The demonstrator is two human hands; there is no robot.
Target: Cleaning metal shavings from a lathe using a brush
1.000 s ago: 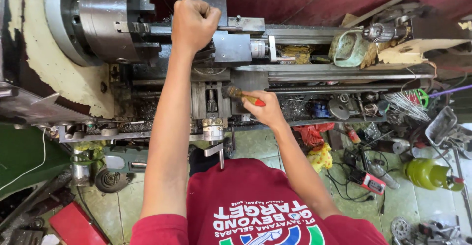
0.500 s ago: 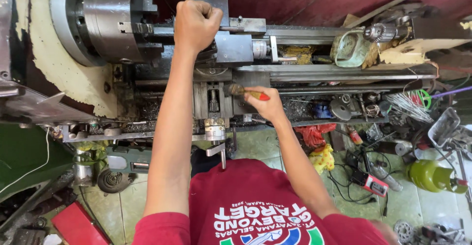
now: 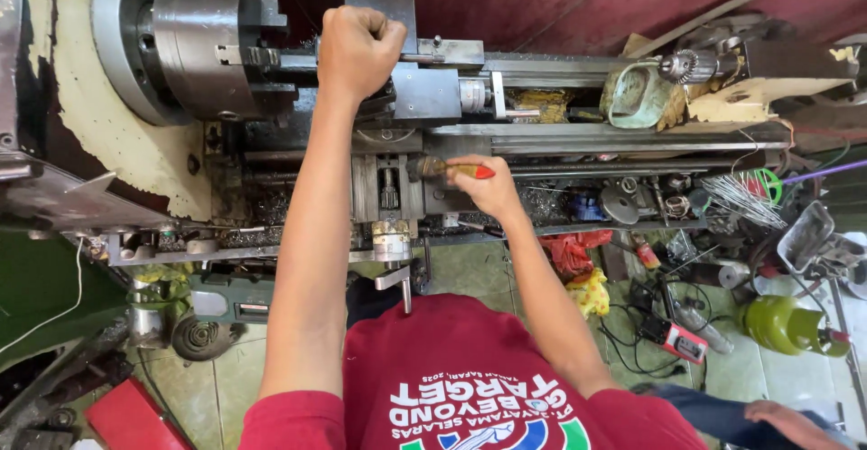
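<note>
My left hand is curled into a tight fist on top of the tool post of the lathe; I cannot tell what it grips, because the fist hides it. My right hand is closed around a brush with a red and yellow handle, and the brush end lies on the dark metal slide in front of the tool post. Just left of my fist is the big round grey chuck. Curly metal chips lie along the lathe's tray. Far to the right, a green cup sits on the machine. Down on the floor there is a green gas bottle and a small red meter.
</note>
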